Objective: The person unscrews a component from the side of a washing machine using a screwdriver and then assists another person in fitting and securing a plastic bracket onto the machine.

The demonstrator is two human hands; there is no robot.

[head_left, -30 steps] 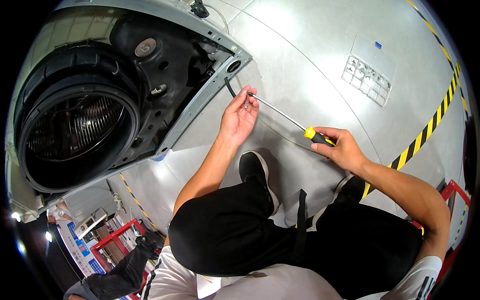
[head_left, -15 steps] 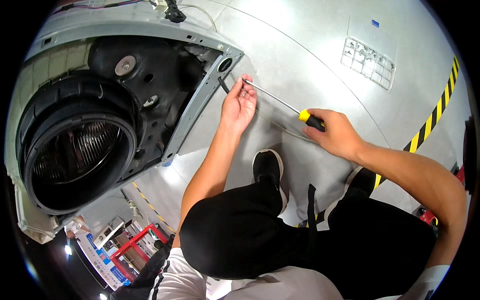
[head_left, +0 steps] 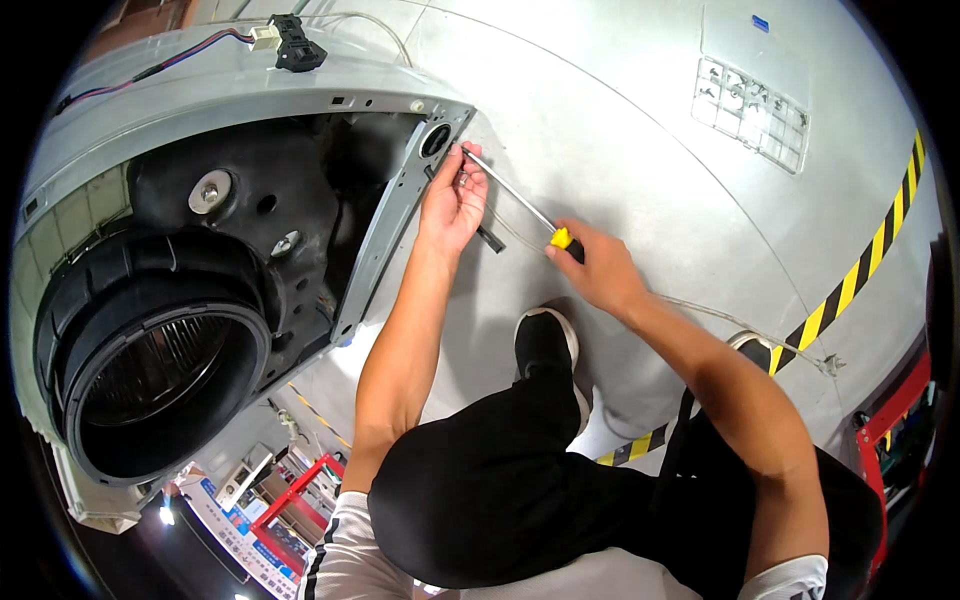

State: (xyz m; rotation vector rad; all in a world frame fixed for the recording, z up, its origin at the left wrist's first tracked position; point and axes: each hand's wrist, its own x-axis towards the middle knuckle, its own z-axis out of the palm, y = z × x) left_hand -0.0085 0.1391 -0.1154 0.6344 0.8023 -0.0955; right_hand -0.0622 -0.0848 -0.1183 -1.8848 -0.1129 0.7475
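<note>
My right hand point(head_left: 605, 270) grips the yellow and black handle of a long screwdriver point(head_left: 515, 196). Its steel shaft points up and left, toward the corner of an opened washing machine point(head_left: 300, 107). At the tip, the thumb and fingers of my left hand point(head_left: 455, 210) pinch together beside a round hole point(head_left: 436, 140) in the frame; whether a screw is between them I cannot make out. A dark strip point(head_left: 490, 239) shows behind my left wrist. Inside the machine's front are the black rubber door seal point(head_left: 255, 350) and a counterweight-like black block point(head_left: 235, 160) with bolts.
On the floor at far right lies a clear compartment box point(head_left: 750, 115) with small parts, near a blue piece point(head_left: 760, 23). Yellow-black tape point(head_left: 860, 275) and a pale cable point(head_left: 700, 308) cross the floor. A wired black connector point(head_left: 298, 45) rests atop the machine; a red frame point(head_left: 905, 395) stands right.
My right hand and the screwdriver have moved left, toward the machine's corner. My left hand has shifted slightly left, closer to the frame. The whole view has also shifted.
</note>
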